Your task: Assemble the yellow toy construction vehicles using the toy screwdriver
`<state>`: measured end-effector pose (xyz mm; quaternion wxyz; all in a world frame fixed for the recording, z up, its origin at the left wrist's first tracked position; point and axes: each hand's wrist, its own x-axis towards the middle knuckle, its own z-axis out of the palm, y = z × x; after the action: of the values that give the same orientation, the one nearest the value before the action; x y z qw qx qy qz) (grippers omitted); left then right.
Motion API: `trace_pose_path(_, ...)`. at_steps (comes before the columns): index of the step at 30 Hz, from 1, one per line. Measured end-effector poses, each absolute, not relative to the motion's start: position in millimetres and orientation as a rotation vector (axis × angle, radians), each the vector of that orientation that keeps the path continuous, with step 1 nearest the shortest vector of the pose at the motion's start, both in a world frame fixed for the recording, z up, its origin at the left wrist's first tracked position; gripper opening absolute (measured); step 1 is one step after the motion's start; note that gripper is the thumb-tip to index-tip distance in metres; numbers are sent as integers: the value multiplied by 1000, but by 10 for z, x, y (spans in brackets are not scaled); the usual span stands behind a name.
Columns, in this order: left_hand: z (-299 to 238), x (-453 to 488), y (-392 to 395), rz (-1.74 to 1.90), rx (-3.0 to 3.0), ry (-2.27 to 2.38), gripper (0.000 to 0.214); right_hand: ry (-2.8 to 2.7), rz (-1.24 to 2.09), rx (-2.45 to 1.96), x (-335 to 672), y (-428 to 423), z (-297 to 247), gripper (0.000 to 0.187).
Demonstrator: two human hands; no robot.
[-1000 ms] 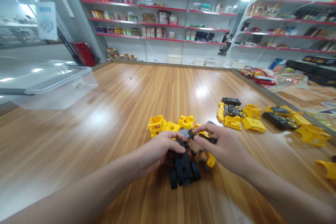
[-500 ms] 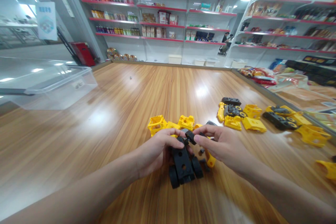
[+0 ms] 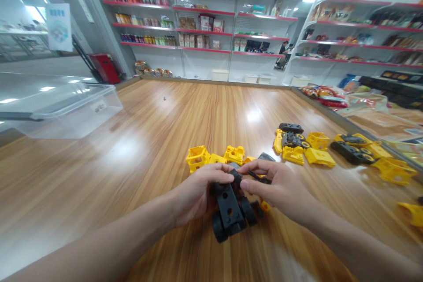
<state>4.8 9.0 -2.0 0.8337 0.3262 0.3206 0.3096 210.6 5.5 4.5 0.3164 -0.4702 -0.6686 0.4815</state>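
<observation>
My left hand is closed around the far end of a black toy vehicle chassis, which has two black wheels at its near end. A small black part sits at the chassis's far end, between the fingertips of both hands. My right hand pinches at that part with thumb and forefinger; a thin black piece shows beside its fingers. Whether the part is joined to the chassis I cannot tell. Just beyond my hands lie a yellow toy cab frame and a yellow toy body part.
More yellow and black toy parts lie on the wooden table to the right, with a black track piece farther over. A clear plastic bin stands at the left. Stocked shelves line the back.
My right hand has moved slightly left and down, bringing the small black part in against the chassis's far end. The chassis has tilted and shifted a little toward me.
</observation>
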Motion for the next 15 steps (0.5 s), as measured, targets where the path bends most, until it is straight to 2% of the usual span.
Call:
trace_pose_path(7,-26,65,88,629,798,742,35,-1840,1144,-1268,2053,-8,76,27)
trace_pose_path(15,-36,62,97,622,846,670,24,-2000,907,-1201,2092,19,71,8)
